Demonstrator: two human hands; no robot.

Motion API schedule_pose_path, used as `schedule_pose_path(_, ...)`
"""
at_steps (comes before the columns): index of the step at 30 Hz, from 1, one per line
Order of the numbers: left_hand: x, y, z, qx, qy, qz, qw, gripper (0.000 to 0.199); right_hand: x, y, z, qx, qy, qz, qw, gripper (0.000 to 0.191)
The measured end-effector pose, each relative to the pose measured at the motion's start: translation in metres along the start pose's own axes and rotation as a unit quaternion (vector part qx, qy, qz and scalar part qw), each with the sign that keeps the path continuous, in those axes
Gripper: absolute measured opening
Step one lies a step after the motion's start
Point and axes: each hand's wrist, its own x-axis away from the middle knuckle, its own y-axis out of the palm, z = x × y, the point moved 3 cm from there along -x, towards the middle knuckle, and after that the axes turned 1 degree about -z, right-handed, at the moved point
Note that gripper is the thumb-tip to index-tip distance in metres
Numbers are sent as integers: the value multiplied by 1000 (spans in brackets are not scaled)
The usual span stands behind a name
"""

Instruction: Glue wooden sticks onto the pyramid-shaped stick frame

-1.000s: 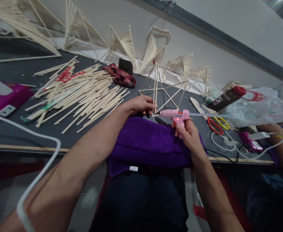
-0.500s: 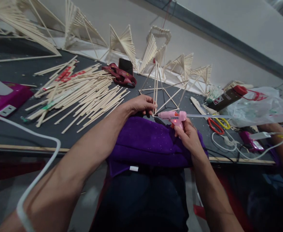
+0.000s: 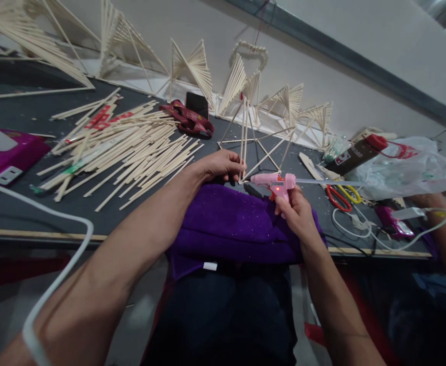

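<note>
Between the fingertips of my left hand [image 3: 225, 165] is the lower end of an upright wooden stick [image 3: 245, 132], close to a near corner of a star-like stick frame [image 3: 268, 152] on the table. My right hand [image 3: 295, 206] is wrapped around the grip of a pink glue gun [image 3: 274, 182], its light lit red. The nozzle points left at that corner, near my left fingertips; whether it touches the wood I cannot tell. A long clear glue stick [image 3: 322, 182] sticks out of the gun's back. Purple cloth [image 3: 242, 223] lies below both hands.
Loose wooden sticks [image 3: 131, 147] are heaped at left, beside a dark red lanyard [image 3: 192, 122]. Finished stick models [image 3: 192, 71] line the wall. Scissors [image 3: 339, 197], a dark bottle [image 3: 356, 155] and a plastic bag [image 3: 417, 168] are at right, near another person's arm [image 3: 444, 234].
The glue gun has shifted very slightly to the right and its nozzle sits a little farther from the left fingertips. The left hand keeps its grip on the stick.
</note>
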Motion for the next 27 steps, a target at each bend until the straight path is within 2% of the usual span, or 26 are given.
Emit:
schedule_pose_path(6, 1, 0, 1, 4, -3, 3, 1000, 6, -1, 0, 0, 13, -7, -17, 1000, 23)
schedule_pose_path(21, 2, 1, 2, 6, -6, 5, 1000, 6, 0, 0, -1, -22, 12, 8, 1000, 21)
schedule_pose_path(27, 2, 1, 3, 2, -1, 4, 1000, 7, -2, 1, -2, -35, 12, -2, 999, 21)
